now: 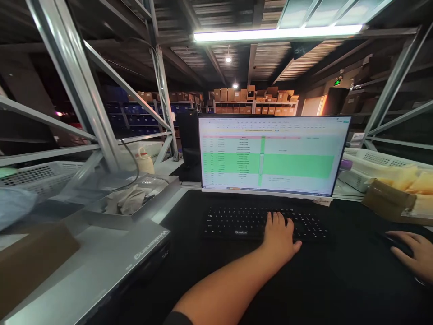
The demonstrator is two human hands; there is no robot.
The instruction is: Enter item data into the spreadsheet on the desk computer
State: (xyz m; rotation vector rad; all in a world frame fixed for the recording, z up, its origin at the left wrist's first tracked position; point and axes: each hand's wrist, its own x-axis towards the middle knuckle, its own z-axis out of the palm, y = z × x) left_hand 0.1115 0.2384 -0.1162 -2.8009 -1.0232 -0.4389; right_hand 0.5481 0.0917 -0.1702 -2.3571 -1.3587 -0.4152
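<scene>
Nearest my camera is the left forearm [230, 284], which enters from the bottom edge and angles up to the keyboard [237, 221]. The keyboard lies on the black mat [324, 284], square below the monitor [274, 153], presumably so that keys and screen can be read in one line of sight.

Left hand [279, 237]: palm down over the right-hand part of the keyboard, fingers extended and slightly parted, thumb out to the side. I read the grip as wide and holding nothing. (Contact with individual keys is too fine for me to confirm.)

Right hand [417, 255]: at the right edge of my view, over the mouse [402, 246], with index finger and thumb on either side of it. I cannot tell how firmly it is gripped. The mouse is set well apart from the keyboard, likely to leave it room to slide on the mat.

The monitor shows a table with a green band; its text is too small for me to read. A black tower [189, 144] stands just beside it, to the left, probably to keep cable runs short.

Left of the mat, a grey box [101, 257] lies flat; crumpled cloth [126, 201] sits beyond it. On the right, a carton [389, 201] stands in front of a white basket [358, 168], apparently kept at the margin for clear working room. Overhead, a tube lamp [277, 34] lights the bay; boxes [237, 95] line the far shelves.
</scene>
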